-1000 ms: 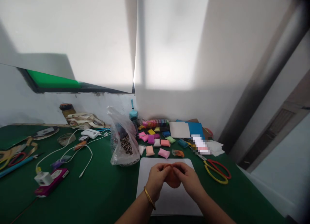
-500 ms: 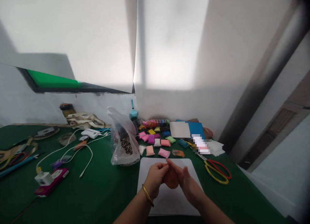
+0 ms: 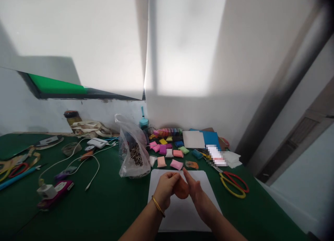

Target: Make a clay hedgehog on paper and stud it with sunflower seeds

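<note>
My left hand [image 3: 165,189], with a gold bracelet on its wrist, pinches a flat, rounded orange-brown piece of modelling clay [image 3: 181,190] between thumb and fingers. My right hand [image 3: 199,196] is held upright at the clay's right edge, its fingers straight and together and its palm turned towards the piece. Whether the palm touches the clay I cannot tell. Both hands are above a stack of white paper [image 3: 180,218] on the green table. Beyond the paper lies an orange packet [image 3: 191,164], beside a pink clay packet [image 3: 176,164].
Several coloured packets [image 3: 162,149] spread behind the paper. A plastic bag of sunflower seeds [image 3: 136,155] stands left of them. Scissors with red and yellow handles [image 3: 235,185] lie to the right. White cables [image 3: 97,168] and a magenta power bank [image 3: 56,195] occupy the left side.
The clay has shifted slightly left and up with my left hand and is turned a little. My right hand's fingers have come slightly away from the left hand's.
</note>
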A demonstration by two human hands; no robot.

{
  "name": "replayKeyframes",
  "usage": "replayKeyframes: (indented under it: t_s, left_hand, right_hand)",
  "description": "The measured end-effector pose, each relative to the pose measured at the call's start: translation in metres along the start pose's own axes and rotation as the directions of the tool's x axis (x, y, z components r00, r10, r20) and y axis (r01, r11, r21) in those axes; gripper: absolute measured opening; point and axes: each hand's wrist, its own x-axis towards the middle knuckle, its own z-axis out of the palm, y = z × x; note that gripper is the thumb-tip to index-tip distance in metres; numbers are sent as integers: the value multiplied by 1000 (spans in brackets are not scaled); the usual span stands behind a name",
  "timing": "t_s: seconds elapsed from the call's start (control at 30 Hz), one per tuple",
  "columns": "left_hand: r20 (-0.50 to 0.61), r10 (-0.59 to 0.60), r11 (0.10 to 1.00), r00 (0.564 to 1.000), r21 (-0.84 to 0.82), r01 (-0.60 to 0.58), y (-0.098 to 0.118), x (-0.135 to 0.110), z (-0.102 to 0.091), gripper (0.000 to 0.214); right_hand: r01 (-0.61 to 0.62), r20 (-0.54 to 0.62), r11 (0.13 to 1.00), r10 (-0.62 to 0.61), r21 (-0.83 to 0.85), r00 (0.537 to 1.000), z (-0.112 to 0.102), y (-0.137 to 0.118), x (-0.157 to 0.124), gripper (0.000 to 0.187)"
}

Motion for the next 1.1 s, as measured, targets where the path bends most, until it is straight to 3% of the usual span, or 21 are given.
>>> replayKeyframes:
  t_s: [0.13,0.23,0.4,0.5,0.6,0.73,0.9,1.0,1.1]
  left_hand:
    - [-6,2,999,1000,-41,-3,5,0,-5,41]
    - [39,67,997,997,-28,-66,6,0,-7,42]
    - [-55,143,990,988,27,-142,2,1,-6,45]
    - [-11,120,993,993,-2,-120,1,2,-8,47]
    - [39,109,994,993,-5,-109,0,2,-10,45]
    - [44,135,979,990,148,-140,2,3,-10,45]
    - [62,160,885,985,432,-171,3,7,-10,54]
    - [142,113,800,983,574,-174,2,7,-12,64]
    - [255,85,772,963,594,-226,2,4,-11,74]
  right_hand:
    - [-32,-71,982,19,-187,997,-4,-1,1,63]
    - [-35,-117,954,0,-299,993,-4,-4,2,62]
    - [6,-57,938,-28,-345,998,0,-6,-1,52]
    - [10,-69,921,-40,-390,997,-1,-5,-2,51]
    - [94,-39,883,-126,-459,991,-5,-3,-1,49]
    - [114,-82,870,-174,-480,981,-8,-5,3,46]
    - [126,-57,850,-180,-511,982,-10,-13,8,42]
    - [56,-134,883,-133,-467,982,-13,-15,13,41]
    - [36,-88,863,-93,-504,992,-17,-15,19,35]
